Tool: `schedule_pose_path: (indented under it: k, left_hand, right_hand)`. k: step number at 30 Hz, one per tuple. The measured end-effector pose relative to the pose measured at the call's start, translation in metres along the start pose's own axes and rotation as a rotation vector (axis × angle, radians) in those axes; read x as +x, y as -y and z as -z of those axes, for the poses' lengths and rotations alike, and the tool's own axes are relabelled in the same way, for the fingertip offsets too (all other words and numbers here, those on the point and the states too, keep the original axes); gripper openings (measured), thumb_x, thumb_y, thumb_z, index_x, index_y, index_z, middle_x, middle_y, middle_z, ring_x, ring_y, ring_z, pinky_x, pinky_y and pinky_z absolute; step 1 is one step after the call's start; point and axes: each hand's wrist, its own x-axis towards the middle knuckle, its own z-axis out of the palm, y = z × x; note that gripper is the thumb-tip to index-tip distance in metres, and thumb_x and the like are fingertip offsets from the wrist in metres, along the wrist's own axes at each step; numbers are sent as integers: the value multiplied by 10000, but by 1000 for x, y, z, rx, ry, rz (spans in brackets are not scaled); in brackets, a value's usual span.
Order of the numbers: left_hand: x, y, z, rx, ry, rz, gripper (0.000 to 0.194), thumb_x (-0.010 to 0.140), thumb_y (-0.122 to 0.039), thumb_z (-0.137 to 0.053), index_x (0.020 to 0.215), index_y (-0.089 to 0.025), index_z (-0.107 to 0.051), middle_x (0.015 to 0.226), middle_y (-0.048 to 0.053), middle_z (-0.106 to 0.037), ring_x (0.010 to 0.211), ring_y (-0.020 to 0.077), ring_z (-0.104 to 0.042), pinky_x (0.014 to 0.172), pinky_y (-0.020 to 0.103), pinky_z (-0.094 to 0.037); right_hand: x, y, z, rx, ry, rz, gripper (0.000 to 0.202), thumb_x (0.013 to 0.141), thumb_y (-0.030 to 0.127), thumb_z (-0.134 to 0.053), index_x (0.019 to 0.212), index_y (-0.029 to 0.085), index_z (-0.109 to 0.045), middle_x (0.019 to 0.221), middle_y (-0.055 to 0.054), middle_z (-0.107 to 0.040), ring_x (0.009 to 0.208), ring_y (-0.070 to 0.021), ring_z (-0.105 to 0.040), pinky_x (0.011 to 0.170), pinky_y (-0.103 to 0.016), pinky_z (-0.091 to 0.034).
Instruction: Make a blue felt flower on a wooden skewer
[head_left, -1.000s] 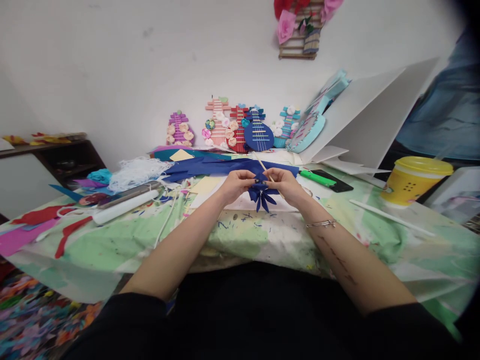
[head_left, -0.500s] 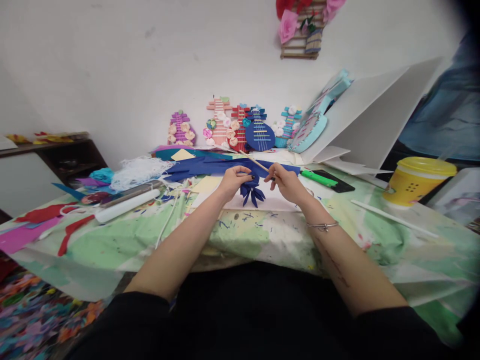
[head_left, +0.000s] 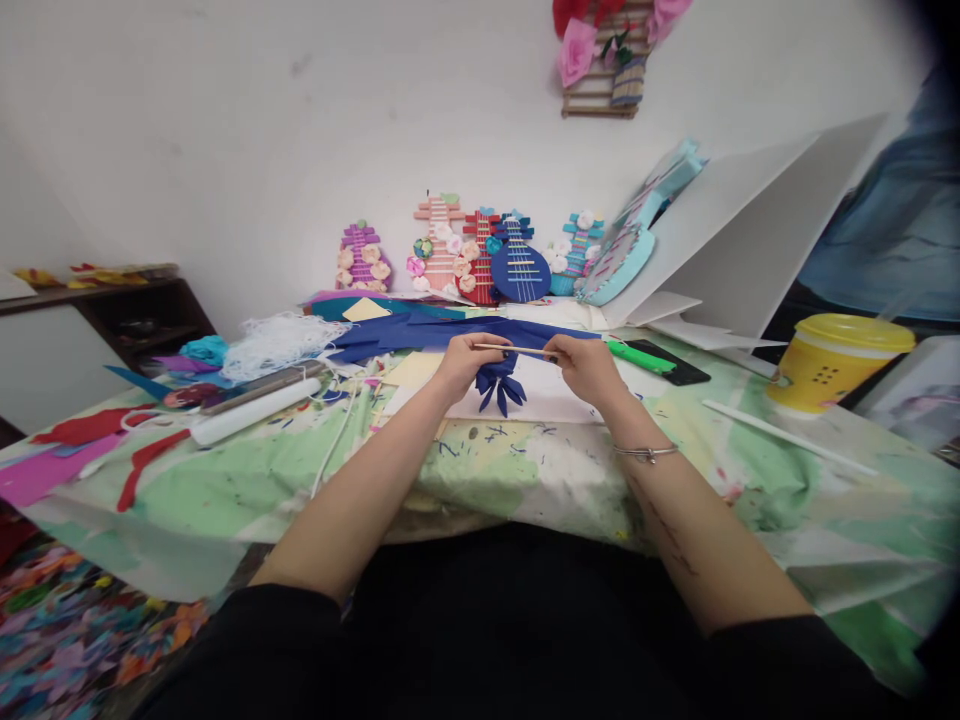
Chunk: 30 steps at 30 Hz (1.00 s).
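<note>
My left hand (head_left: 466, 366) pinches a dark blue petalled paper flower (head_left: 501, 388), whose pointed petals hang below the fingers. Across its top lies a thin wooden stick (head_left: 529, 350), nearly level. The stick's right end is pinched in my right hand (head_left: 590, 372), and its left end reaches over the fingers of my left hand. Under both hands is a white sheet (head_left: 570, 397). Behind them lie dark blue sheets (head_left: 420, 335).
Small decorated lutes (head_left: 521, 272) lean on the wall. A green utility knife (head_left: 640, 357) rests on a black pad. To the right stands a yellow-lidded cup (head_left: 832, 365). At left are white yarn (head_left: 274, 345), a white glue gun (head_left: 255, 412) and red scraps (head_left: 146, 465).
The stick has swung from a slant, upper end to the left, down to nearly level across the flower. My right hand has turned and moved slightly right.
</note>
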Motion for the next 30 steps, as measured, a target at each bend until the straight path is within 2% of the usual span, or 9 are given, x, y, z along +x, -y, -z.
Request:
schedule_pose_path:
  k: [3,8,12,17,21,26,30]
  left_hand:
    - [0,0,0,-15,-1,10,305,476,-167,-807,768,-103,-743,691,65,-708,623,134,-625,605,253,-479]
    - [0,-2,-3,-95,-38,43,316,518,-311,-832,737,-106,-732,657,48,-682,573,118,-582,511,234,-441]
    - [-1,-2,-3,-114,-61,47,321,472,-303,-860,689,-119,-712,606,26,-655,527,98,-545,484,224,-425]
    - [0,-1,-2,-74,-69,26,303,461,-242,-848,713,-111,-743,595,30,-657,516,88,-524,484,222,-402]
    - [1,1,-2,-69,-77,8,359,465,-281,-868,753,-101,-749,629,50,-681,559,119,-586,534,248,-454]
    - [3,4,-2,-88,-96,9,388,445,-311,-890,722,-90,-732,641,67,-695,571,138,-621,547,262,-484]
    - [3,3,-2,-87,-78,14,382,441,-304,-898,708,-93,-725,626,60,-694,560,134,-621,561,266,-492]
  right_hand:
    - [0,-2,-3,5,-11,-1,311,770,57,-483,877,231,-717,769,-24,-743,709,-194,-642,662,-278,-423]
    - [-1,-3,-6,14,-32,7,348,767,56,-497,923,238,-748,835,-33,-766,779,-215,-680,723,-300,-474]
    - [-2,-3,-8,5,-56,28,390,760,50,-490,967,228,-767,925,-55,-772,879,-244,-701,787,-324,-498]
    - [-3,-3,-8,-6,-87,65,426,764,49,-470,1016,220,-767,968,-66,-769,907,-251,-702,803,-341,-508]
    - [-3,-3,-6,-26,-128,81,414,776,60,-457,1000,214,-770,953,-68,-767,884,-248,-695,768,-339,-510]
    - [-4,-1,-5,-14,-180,97,370,816,92,-448,969,206,-765,927,-69,-764,893,-243,-683,784,-339,-495]
    - [-5,4,-2,-18,-204,87,266,847,186,-500,909,200,-758,869,-77,-753,812,-231,-665,727,-326,-461]
